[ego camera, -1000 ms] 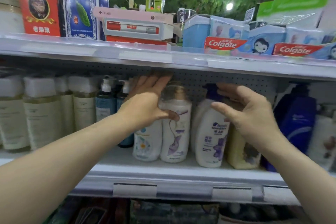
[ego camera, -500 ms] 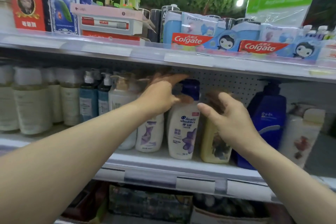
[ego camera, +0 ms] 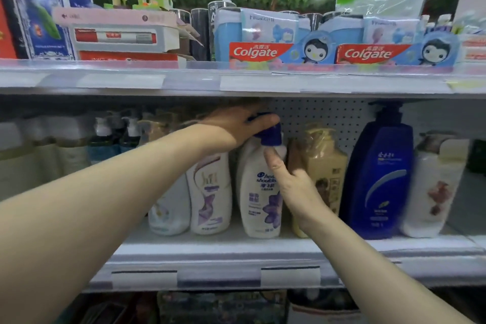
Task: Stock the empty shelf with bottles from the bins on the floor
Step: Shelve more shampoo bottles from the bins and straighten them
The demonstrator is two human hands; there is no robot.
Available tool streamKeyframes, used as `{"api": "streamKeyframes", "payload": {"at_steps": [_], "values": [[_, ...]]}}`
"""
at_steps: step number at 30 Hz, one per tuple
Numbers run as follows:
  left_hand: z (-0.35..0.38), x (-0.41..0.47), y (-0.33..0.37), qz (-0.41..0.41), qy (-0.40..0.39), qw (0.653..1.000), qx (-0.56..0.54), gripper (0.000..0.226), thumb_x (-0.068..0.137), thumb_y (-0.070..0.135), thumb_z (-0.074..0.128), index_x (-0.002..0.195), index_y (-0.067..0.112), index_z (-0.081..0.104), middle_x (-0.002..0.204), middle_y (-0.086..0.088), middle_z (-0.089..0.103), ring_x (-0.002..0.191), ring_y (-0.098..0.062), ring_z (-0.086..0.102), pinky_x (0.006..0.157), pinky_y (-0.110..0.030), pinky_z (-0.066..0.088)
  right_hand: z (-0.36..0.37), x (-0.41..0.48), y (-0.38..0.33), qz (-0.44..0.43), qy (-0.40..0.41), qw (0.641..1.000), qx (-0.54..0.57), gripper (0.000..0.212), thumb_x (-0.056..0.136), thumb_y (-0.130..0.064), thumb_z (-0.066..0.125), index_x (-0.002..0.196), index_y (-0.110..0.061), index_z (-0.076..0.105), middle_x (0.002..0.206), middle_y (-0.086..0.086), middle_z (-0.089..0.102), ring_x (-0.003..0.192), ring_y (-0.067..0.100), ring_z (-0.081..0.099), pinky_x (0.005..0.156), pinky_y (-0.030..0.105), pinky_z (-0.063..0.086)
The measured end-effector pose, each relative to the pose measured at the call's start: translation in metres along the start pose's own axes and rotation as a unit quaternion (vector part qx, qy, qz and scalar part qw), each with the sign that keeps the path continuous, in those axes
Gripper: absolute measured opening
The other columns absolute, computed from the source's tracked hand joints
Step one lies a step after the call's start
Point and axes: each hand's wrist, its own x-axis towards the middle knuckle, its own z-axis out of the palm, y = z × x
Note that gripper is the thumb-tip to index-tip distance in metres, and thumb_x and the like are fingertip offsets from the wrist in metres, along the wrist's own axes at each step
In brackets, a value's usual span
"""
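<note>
Left hand [ego camera: 236, 126] grips blue-capped white plastic bottle [ego camera: 256, 192] by the cap; right hand [ego camera: 294, 187] clasps its side.
Grey metal shelf [ego camera: 210, 247] seems nearly full; little stocking is left.

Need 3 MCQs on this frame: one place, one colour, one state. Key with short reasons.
1. What stands directly right of the white bottle?
A) dark blue bottle
B) tan bottle
C) teal pump bottle

2. What colour is its cap?
A) red
B) green
C) blue

3. The left hand is:
A) gripping that cap
B) hanging idle
C) holding a Colgate box

Key:
1. B, the tan bottle is its right-hand neighbour.
2. C, blue shows under the fingers.
3. A, the fingers curl over the cap.
</note>
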Motion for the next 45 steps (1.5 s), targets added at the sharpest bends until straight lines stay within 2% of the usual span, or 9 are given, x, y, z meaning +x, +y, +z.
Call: {"api": "streamKeyframes", "payload": {"at_steps": [3,6,9,16,22,30,34,42,45], "values": [[0.003,0.004,0.003,0.026,-0.03,0.999,-0.008,0.052,0.1,0.056,0.031,0.144,0.032,0.043,0.149,0.001,0.046,0.135,-0.021,0.041,0.092,-0.019,0.02,0.01,0.01,0.008,0.004,-0.005,0.998,0.066,0.054,0.051,-0.084,0.075,0.087,-0.046,0.063,0.072,-0.032,0.064,0.074,-0.015,0.059,0.069,0.013,0.043],[0.009,0.005,-0.004,0.051,-0.058,0.997,0.017,0.053,0.1,0.057,0.028,0.143,0.03,0.044,0.149,0.001,0.045,0.135,-0.02,0.041,0.101,-0.022,0.022,0.02,0.025,0.017,-0.067,0.036,0.991,0.114,0.063,0.063,-0.044,0.092,0.114,-0.035,0.057,0.081,-0.035,0.07,0.078,-0.016,0.065,0.061,0.002,0.047],[0.009,0.006,-0.009,0.043,-0.065,0.997,0.004,0.054,0.102,0.057,0.025,0.145,0.029,0.042,0.151,0.002,0.043,0.137,-0.019,0.04,0.108,-0.026,0.023,0.025,0.033,0.02,-0.087,0.057,0.987,0.12,0.068,0.067,-0.028,0.092,0.126,-0.022,0.058,0.097,-0.014,0.075,0.086,-0.003,0.071,0.064,0.01,0.052],[0.005,0.005,-0.001,0.014,-0.092,0.995,0.043,0.055,0.103,0.056,0.021,0.151,0.032,0.032,0.156,0.002,0.037,0.141,-0.02,0.035,0.114,-0.03,0.021,0.026,0.043,0.023,-0.065,0.047,0.993,0.092,0.086,0.056,-0.039,0.095,0.13,-0.023,0.055,0.111,-0.006,0.072,0.088,0.002,0.07,0.066,0.012,0.054],[0.004,0.007,0.006,-0.014,-0.107,0.99,0.085,0.057,0.102,0.056,0.02,0.155,0.034,0.023,0.161,0.004,0.028,0.146,-0.021,0.028,0.12,-0.032,0.016,0.027,0.047,0.023,-0.041,0.037,0.994,0.095,0.104,0.036,-0.059,0.084,0.13,-0.025,0.055,0.115,-0.001,0.071,0.104,0.017,0.068,0.092,0.037,0.057],[0.004,0.013,0.0,-0.019,-0.099,0.992,0.071,0.046,0.106,0.045,0.024,0.15,0.036,0.034,0.155,0.007,0.038,0.14,-0.018,0.036,0.112,-0.024,0.02,0.025,0.048,0.025,-0.041,0.012,0.995,0.09,0.101,0.034,-0.062,0.082,0.126,-0.029,0.056,0.109,-0.005,0.073,0.098,0.013,0.07,0.083,0.031,0.058],[0.002,0.014,-0.002,-0.019,-0.102,0.992,0.073,0.044,0.106,0.045,0.026,0.148,0.037,0.037,0.152,0.009,0.041,0.137,-0.015,0.038,0.1,-0.017,0.019,0.027,0.048,0.028,-0.028,0.0,0.996,0.09,0.106,0.034,-0.064,0.082,0.129,-0.025,0.054,0.111,-0.001,0.073,0.101,0.018,0.07,0.092,0.044,0.058],[0.0,0.013,-0.003,-0.02,-0.115,0.991,0.072,0.052,0.103,0.054,0.026,0.153,0.041,0.025,0.16,0.012,0.026,0.147,-0.016,0.024,0.114,-0.023,0.011,0.029,0.047,0.035,-0.035,0.002,0.993,0.113,0.115,0.034,-0.062,0.081,0.138,-0.022,0.05,0.114,0.0,0.072,0.102,0.017,0.07,0.091,0.044,0.058],[0.0,0.015,0.001,-0.064,-0.078,0.994,-0.04,0.057,0.1,0.058,0.031,0.153,0.036,0.027,0.159,0.006,0.03,0.144,-0.018,0.029,0.117,-0.029,0.018,0.03,0.044,0.038,-0.025,-0.002,0.994,0.109,0.122,0.037,-0.062,0.082,0.146,-0.026,0.04,0.115,0.0,0.07,0.094,0.019,0.069,0.071,0.031,0.059]]}}
